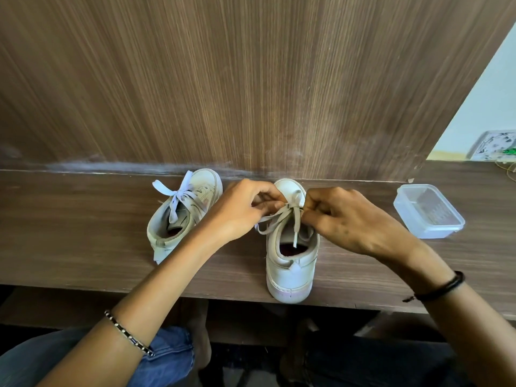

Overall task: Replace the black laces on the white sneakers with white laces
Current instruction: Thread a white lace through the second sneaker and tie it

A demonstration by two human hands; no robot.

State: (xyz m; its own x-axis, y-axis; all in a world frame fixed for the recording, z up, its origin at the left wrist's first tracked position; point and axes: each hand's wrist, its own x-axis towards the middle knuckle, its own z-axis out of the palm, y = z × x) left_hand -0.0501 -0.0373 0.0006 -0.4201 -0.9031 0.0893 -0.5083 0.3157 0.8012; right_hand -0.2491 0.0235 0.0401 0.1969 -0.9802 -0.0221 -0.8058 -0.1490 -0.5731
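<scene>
Two white sneakers stand on a wooden table (69,241). The left sneaker (178,216) lies angled, with a white lace (178,195) tied in a bow. The right sneaker (290,263) points away from me, heel at the table's front edge. My left hand (243,210) and my right hand (343,219) each pinch a loop of the white lace (282,216) above its tongue. Two loose ends hang down, one into the shoe opening. No black laces are in view.
A clear plastic box (427,210) sits on the table to the right of the right sneaker. A wooden panel (251,79) rises right behind the shoes. At the far right there is a white wall socket (494,145). My knees are under the table.
</scene>
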